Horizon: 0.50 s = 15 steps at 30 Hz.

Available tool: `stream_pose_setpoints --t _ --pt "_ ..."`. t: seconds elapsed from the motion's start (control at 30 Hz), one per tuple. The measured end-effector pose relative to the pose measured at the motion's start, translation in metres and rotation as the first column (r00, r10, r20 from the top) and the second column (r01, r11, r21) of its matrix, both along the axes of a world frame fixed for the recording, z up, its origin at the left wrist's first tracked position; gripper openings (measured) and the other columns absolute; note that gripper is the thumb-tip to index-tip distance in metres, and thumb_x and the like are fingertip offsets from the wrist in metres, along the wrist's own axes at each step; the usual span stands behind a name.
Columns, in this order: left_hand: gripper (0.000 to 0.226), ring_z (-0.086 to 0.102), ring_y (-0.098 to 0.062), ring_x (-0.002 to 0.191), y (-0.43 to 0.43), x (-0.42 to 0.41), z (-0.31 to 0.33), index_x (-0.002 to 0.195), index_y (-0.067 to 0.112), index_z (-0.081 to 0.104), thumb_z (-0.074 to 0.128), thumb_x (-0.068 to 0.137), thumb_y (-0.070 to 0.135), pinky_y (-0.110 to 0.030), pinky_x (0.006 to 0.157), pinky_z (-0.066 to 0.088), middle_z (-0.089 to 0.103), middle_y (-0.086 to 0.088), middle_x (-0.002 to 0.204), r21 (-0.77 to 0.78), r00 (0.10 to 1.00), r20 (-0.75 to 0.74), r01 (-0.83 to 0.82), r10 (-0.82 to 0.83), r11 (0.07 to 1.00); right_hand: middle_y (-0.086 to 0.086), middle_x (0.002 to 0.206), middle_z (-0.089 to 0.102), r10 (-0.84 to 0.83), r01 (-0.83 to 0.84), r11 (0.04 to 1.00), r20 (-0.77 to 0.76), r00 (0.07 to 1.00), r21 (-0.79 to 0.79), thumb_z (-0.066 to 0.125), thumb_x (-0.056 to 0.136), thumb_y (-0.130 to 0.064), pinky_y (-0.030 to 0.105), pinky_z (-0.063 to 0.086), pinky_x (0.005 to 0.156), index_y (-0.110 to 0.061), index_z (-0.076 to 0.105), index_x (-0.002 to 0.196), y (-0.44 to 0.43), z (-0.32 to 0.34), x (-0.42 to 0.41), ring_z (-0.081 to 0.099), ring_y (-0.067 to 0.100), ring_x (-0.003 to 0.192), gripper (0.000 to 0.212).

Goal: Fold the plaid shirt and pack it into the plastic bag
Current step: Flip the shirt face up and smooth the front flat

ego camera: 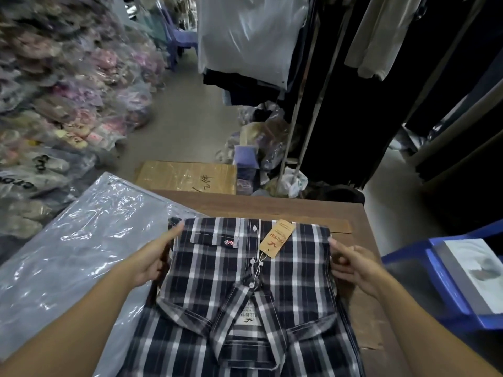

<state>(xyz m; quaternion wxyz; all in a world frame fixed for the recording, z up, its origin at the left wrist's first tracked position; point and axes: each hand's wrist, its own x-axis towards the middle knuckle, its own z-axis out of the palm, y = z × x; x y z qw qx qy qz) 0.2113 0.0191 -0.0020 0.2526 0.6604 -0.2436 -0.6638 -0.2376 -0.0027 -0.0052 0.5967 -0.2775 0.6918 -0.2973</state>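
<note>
A folded navy-and-white plaid shirt (pixel 245 270) lies front up, collar toward me, with a tan hang tag (pixel 277 238) near its buttons. It rests on more plaid shirts stacked on the wooden table (pixel 272 206). My left hand (pixel 155 257) grips the shirt's left edge, thumb on top. My right hand (pixel 353 263) holds the right edge, fingers curled under it. A clear plastic bag (pixel 81 240) lies flat to the left, partly over the table's left side.
Heaps of bagged clothes (pixel 68 91) fill the left. A cardboard box (pixel 187 176) sits beyond the table. Dark garments hang on a metal rack (pixel 304 110) at right. A blue plastic stool (pixel 457 281) with a grey box stands at the right edge.
</note>
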Motion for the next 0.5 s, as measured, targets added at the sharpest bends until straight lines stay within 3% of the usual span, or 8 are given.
stream_pose_setpoints --t 0.07,0.2,0.3,0.43,0.5 --pt "0.101 0.027 -0.035 0.147 -0.003 -0.005 0.003 0.15 0.03 0.038 0.073 0.066 0.074 -0.056 0.119 0.017 0.034 -0.007 0.158 -0.039 1.0 -0.004 0.022 -0.022 0.999 0.018 0.112 0.067 0.099 -0.1 0.993 0.02 0.995 0.056 0.082 0.075 -0.036 0.043 0.057 0.084 0.002 0.057 0.109 -0.001 0.005 0.002 0.068 0.036 0.102 0.057" --pt "0.096 0.059 -0.03 0.122 -0.011 -0.009 -0.007 0.126 0.014 0.062 0.094 0.044 0.051 -0.052 0.113 0.035 0.068 -0.011 0.128 -0.027 0.997 -0.072 -0.029 0.027 0.999 0.017 0.108 0.076 0.215 -0.236 0.961 0.149 0.965 0.147 0.077 0.081 -0.022 0.044 0.057 0.086 -0.002 0.062 0.12 -0.007 0.007 0.013 0.072 0.033 0.1 0.046" --pt "0.108 0.054 -0.032 0.128 -0.021 -0.008 -0.02 0.14 0.017 0.049 0.096 0.046 0.04 -0.055 0.108 0.04 0.06 -0.012 0.138 -0.003 0.992 -0.107 -0.068 0.068 0.998 0.02 0.106 0.075 0.164 -0.205 0.966 0.244 0.956 0.155 0.069 0.086 -0.009 0.046 0.058 0.082 -0.002 0.057 0.123 -0.014 0.004 0.021 0.073 0.035 0.093 0.039" --pt "0.122 0.057 -0.035 0.125 -0.052 -0.012 -0.017 0.149 0.015 0.037 0.098 0.045 0.034 -0.056 0.107 0.042 0.056 -0.017 0.142 -0.082 0.97 -0.187 -0.173 0.155 0.982 0.019 0.104 0.073 0.072 -0.111 0.984 0.263 0.962 0.136 0.066 0.085 -0.016 0.041 0.059 0.071 -0.01 0.059 0.125 -0.039 0.009 0.027 0.072 0.033 0.086 0.041" --pt "0.108 0.063 -0.034 0.117 -0.072 -0.023 0.007 0.152 0.017 0.03 0.091 0.064 0.028 -0.056 0.101 0.048 0.06 -0.018 0.136 -0.116 0.943 -0.268 -0.235 0.198 0.965 0.018 0.106 0.073 0.036 -0.058 0.996 0.29 0.956 0.07 0.063 0.086 -0.016 0.043 0.059 0.073 -0.012 0.058 0.128 -0.06 0.019 0.03 0.071 0.033 0.089 0.042"
